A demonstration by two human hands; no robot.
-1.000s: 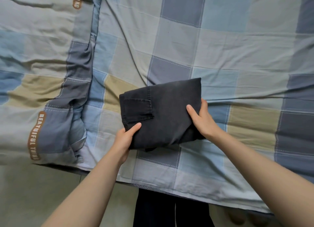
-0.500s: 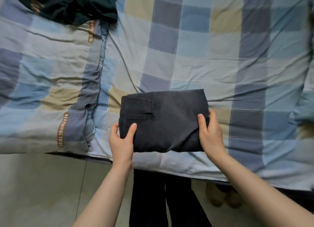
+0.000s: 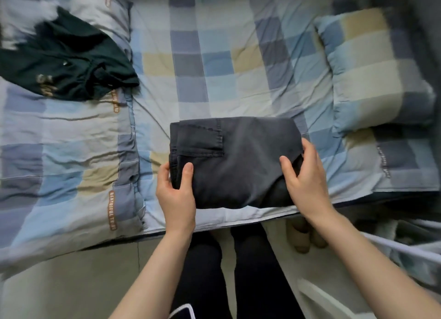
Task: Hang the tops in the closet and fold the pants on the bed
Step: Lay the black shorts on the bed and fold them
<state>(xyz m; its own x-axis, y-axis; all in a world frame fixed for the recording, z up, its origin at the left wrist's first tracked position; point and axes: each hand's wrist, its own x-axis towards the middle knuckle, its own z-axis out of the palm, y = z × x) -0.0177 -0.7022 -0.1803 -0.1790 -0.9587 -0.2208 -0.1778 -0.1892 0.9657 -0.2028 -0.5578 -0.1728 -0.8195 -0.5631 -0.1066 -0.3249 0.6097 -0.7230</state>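
Folded pants (image 3: 235,161) (dark grey) gripped at both ends between the fingers (image 3: 187,173).

Folded pants (image 3: 235,161) on the bed (image 3: 214,63) near its front edge, left hand (image 3: 176,192) at their left end, right hand (image 3: 306,182) at their right end, top (image 3: 64,63) far behind-left of the pants, pillow (image 3: 372,72) behind-right of them.

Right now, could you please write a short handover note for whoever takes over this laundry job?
Left hand grips the left end of the folded dark pants, thumb on top. Right hand grips the right end.
The pants lie folded near the front edge of the bed.
Done: these pants look folded.
Left: a dark green top lies crumpled on the bed's far left, not yet hung. No closet in view.
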